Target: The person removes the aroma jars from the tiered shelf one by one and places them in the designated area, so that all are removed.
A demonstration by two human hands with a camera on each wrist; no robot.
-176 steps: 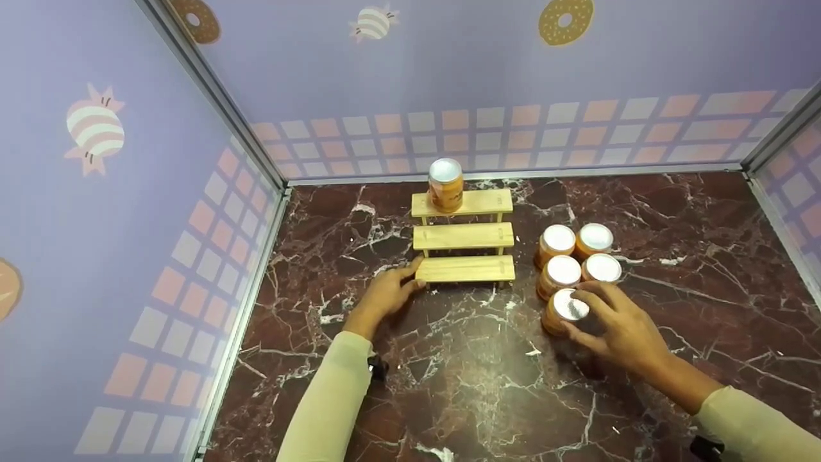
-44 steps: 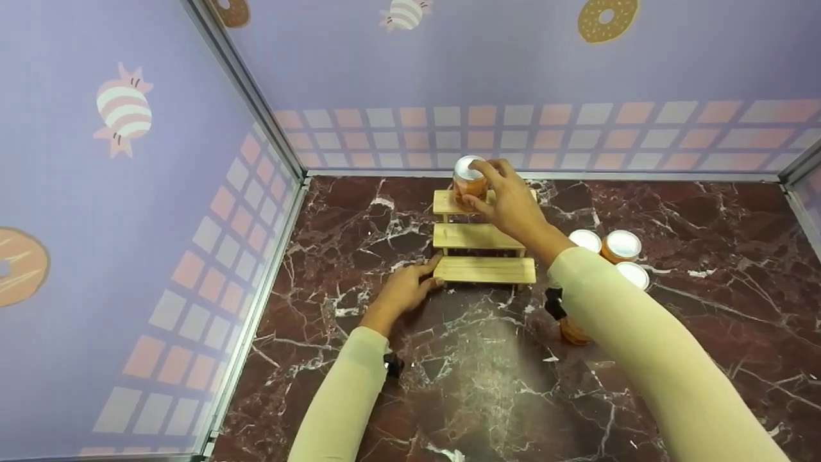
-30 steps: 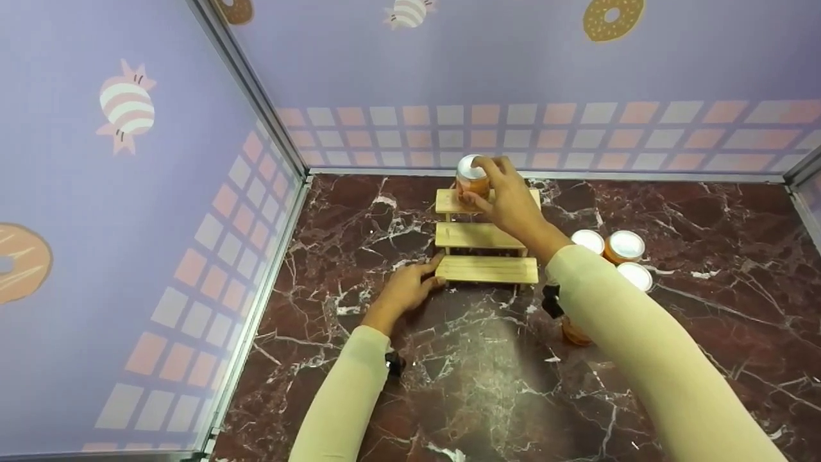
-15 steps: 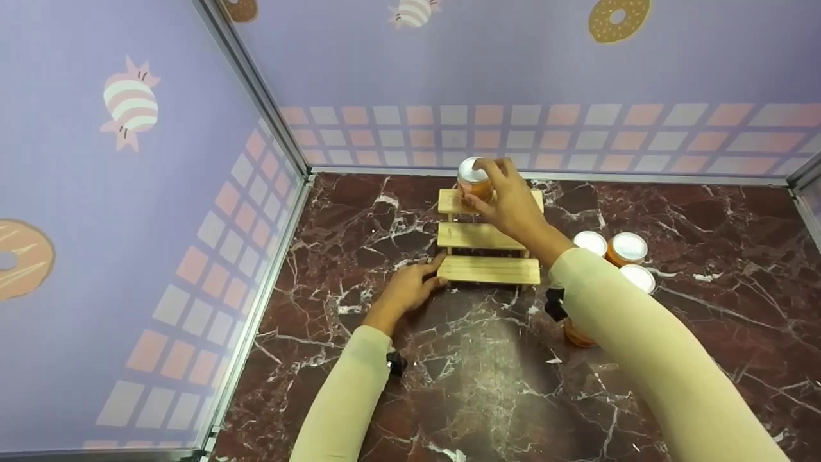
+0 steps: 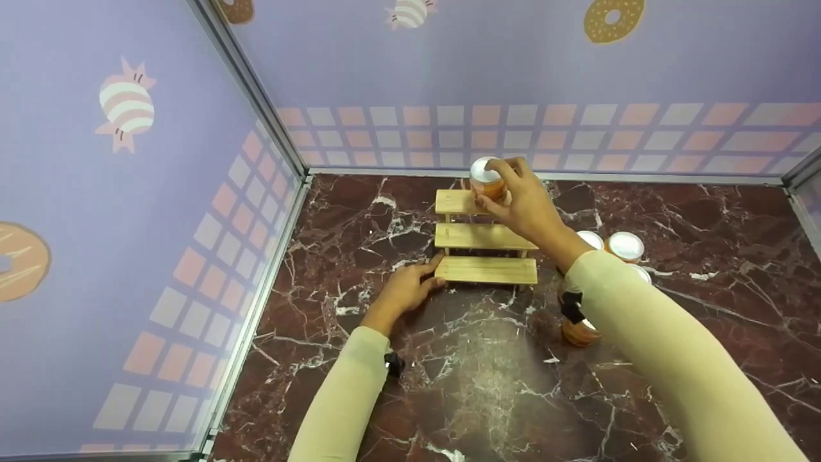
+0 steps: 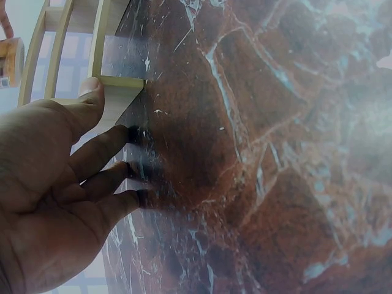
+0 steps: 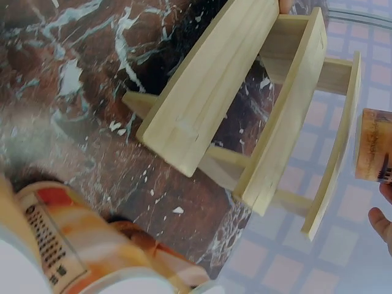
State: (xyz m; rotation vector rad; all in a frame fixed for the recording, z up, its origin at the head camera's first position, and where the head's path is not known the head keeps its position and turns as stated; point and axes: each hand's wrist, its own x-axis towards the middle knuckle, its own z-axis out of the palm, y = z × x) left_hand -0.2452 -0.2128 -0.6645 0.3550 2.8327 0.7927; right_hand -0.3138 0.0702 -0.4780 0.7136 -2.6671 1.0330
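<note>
My right hand (image 5: 529,202) grips an orange-labelled can (image 5: 485,183) with a silvery lid, thumb and fingers round its side. The can is upright at the top step of a wooden three-step stand (image 5: 485,271), near the middle of that step. In the right wrist view the held can (image 7: 373,147) is beside the top board; I cannot tell whether it touches. My left hand (image 5: 404,292) pinches the left end of the lowest step. The left wrist view shows the thumb (image 6: 92,101) against the board's front edge. A fingertip (image 7: 285,6) shows behind that board.
Several more cans (image 5: 625,246) stand to the right of the stand, partly hidden under my right sleeve (image 5: 667,346). One can (image 5: 580,332) is nearer to me. A patterned wall (image 5: 385,77) rises close behind the stand, another wall (image 5: 128,224) at left.
Since six seconds ago my right hand has left the cans at right and taken hold of the can on the top step. Within the last half second, that can has moved right. The left hand stays put.
</note>
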